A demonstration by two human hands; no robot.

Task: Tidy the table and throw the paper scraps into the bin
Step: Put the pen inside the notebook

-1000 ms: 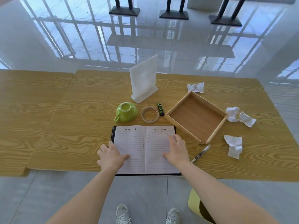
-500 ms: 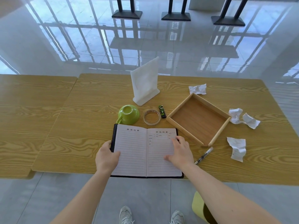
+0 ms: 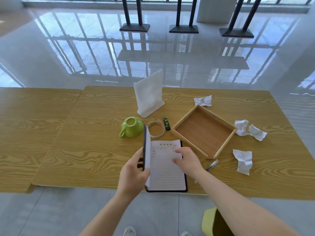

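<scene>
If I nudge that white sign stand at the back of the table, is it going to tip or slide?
The stand is tall on a narrow foot, so a push near its top would probably tip it. It looks like thin plastic, likely light, so a low nudge should slide it on the smooth table.

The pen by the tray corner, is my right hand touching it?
Apart. The head view shows a strip of bare table between the right hand, which rests on the notebook page, and the pen.

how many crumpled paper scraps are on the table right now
4. One scrap beyond the wooden tray, two right of it, one near the front right. None looks hidden.
</scene>
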